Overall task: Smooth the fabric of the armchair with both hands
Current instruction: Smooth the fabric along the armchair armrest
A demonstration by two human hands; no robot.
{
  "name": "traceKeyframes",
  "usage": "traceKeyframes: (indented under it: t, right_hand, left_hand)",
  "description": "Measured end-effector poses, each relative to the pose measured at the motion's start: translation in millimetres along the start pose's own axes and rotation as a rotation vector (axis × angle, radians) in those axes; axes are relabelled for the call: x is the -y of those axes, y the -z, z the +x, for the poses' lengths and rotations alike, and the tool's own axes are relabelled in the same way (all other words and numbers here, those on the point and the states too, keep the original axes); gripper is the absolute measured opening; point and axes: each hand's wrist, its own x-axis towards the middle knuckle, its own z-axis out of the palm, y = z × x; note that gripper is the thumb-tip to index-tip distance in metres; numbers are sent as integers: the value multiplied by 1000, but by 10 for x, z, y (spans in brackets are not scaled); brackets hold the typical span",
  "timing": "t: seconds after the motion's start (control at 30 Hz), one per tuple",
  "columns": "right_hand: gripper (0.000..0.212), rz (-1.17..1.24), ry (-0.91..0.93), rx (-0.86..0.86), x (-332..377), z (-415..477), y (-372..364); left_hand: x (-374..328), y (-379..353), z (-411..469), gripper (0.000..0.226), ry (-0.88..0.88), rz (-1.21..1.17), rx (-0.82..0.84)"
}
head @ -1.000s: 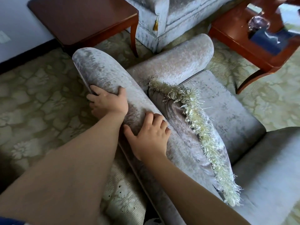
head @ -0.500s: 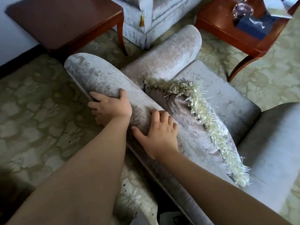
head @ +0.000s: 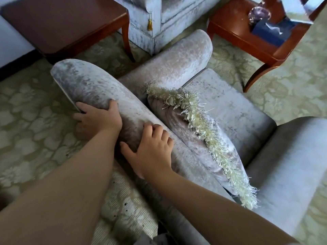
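I am pressing my left hand (head: 98, 119) and right hand (head: 152, 147), both open-fingered, along the armchair's (head: 88, 82) top back edge; carpet (head: 26, 121) is stretching out behind it.

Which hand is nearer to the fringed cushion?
Right. The right hand rests on the backrest beside the cushion; the left hand rests on the backrest's outer side, farther away.

Both forearms are extended fwd, bare. L hand (head: 99, 119) is laid palm-down, thumb spread from fingers. R hand (head: 152, 149) is laid flat just beside it, fingers slightly bent, thumb splayed.
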Motion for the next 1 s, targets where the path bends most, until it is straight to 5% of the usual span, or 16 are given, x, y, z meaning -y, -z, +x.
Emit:
traceKeyframes:
  t: [1.0]
  right_hand:
    - [85, 6, 54, -7, -362, -117, 153]
  left_hand:
    - [-15, 11, -403, 97, 32, -42, 16]
